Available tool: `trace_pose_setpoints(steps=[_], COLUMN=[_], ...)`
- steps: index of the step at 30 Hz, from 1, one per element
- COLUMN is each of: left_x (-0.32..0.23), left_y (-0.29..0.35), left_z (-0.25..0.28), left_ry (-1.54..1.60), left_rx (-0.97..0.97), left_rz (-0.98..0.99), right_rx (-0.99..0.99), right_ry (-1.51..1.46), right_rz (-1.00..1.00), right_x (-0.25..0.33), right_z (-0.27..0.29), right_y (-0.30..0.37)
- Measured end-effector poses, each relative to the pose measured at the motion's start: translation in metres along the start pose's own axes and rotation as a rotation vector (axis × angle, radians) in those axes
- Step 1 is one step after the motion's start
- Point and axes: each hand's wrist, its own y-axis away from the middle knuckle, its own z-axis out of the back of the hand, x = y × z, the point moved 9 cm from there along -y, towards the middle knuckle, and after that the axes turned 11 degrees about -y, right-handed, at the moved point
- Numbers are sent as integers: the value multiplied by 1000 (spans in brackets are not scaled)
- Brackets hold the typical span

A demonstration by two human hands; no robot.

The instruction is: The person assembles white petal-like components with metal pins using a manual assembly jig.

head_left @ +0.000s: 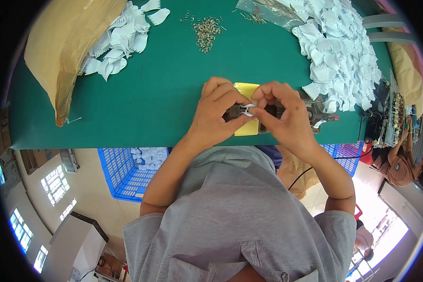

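Over the dark metal fixture with a yellow plate (246,128), my two hands meet at a small white plastic claw-clip piece (248,107). My left hand (217,113) pinches its left side between thumb and fingers. From the other side, the thumb of my right hand (286,113) presses against it, with the fingers curled in. Fingertips cover much of the piece, so whether it is one half or two together cannot be made out. The fixture's metal arm with a red tip (333,117) reaches out to the right of my right hand.
A large heap of white claw-clip halves (336,51) fills the far right; a smaller pile (122,40) spills from a brown paper bag (63,51). Small metal springs (206,35) and thin pins (254,16) lie at the back. Blue basket (122,181) stands below the table edge.
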Motion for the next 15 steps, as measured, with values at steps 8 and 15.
trace_pose_setpoints(steps=[8, 15], left_x=[1, -10], left_y=[1, -4], left_z=[-6, -4], left_ry=[33, -21], left_rx=[33, 9], left_rz=[42, -58], right_rx=[187, -88], right_ry=[-207, 49], right_rz=[-198, 163], right_x=[-15, 6], right_z=[-7, 61], right_y=[-10, 21])
